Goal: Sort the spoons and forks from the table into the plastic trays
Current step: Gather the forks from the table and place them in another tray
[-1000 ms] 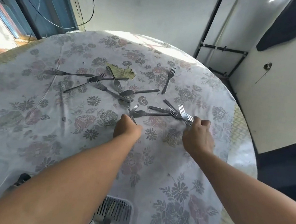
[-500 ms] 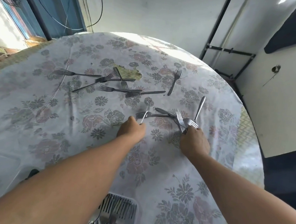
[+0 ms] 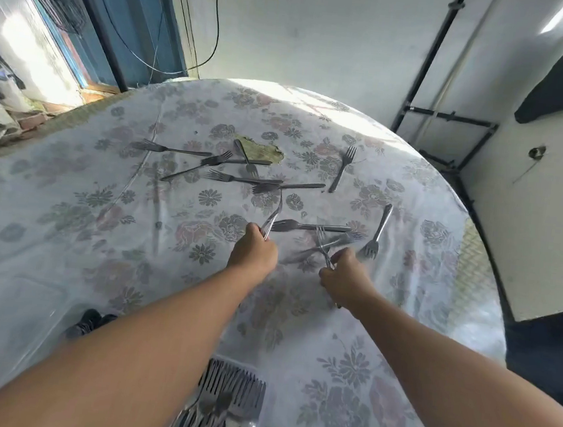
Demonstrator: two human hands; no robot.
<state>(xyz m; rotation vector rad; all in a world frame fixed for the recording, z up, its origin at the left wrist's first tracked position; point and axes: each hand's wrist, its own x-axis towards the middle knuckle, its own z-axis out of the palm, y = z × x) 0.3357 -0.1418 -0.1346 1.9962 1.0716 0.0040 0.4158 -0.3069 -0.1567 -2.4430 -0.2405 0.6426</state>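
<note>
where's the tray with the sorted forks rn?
Head view, bottom centre: the tray of forks sits at the table's near edge, between the forearms, partly hidden by the left one.

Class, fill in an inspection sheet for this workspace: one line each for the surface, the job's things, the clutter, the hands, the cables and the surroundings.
Surface: round table under a floral cloth with a clear cover; torn patch near the far middle.
Job's things: loose forks scattered on the far half; tray of forks at the near edge.
Clutter: dark object by the left forearm, unidentifiable.
Hands: left hand grips one fork; right hand grips several forks.
Cables: black cable hanging on the back wall.
Surroundings: blue door frame left, black metal frame right.
</note>
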